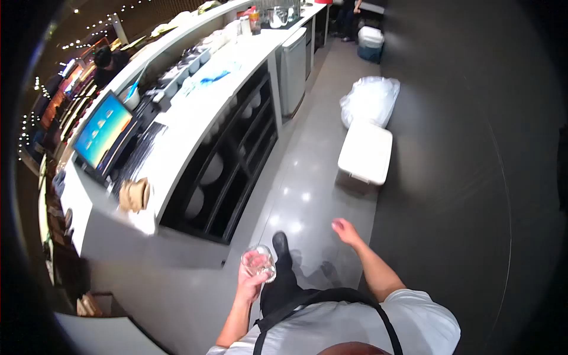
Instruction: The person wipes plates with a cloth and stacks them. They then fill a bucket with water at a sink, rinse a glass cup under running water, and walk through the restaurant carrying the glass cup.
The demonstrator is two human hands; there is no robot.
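Observation:
My left hand [250, 284] is closed around a clear drinking glass [261, 264], held low in front of my left leg. The fingers show through the glass wall; whether it holds any liquid I cannot tell. Out to the right, my right hand [344, 230] hangs in the air over the floor, small and slightly blurred. Its fingers look loosely bent, and I see nothing in them. A white lidded box [365, 152] on the floor ahead is the nearest thing to it, well out of contact.
Along the left runs a white counter [168, 154] with dark shelves [219, 177] below, a monitor [105, 133] and a brown bundle [135, 195]. A bulging clear plastic bag [371, 99] sits behind the box; a cooler [370, 44] stands farther back, near another person's legs [348, 23]. A dark wall [449, 177] bounds the right.

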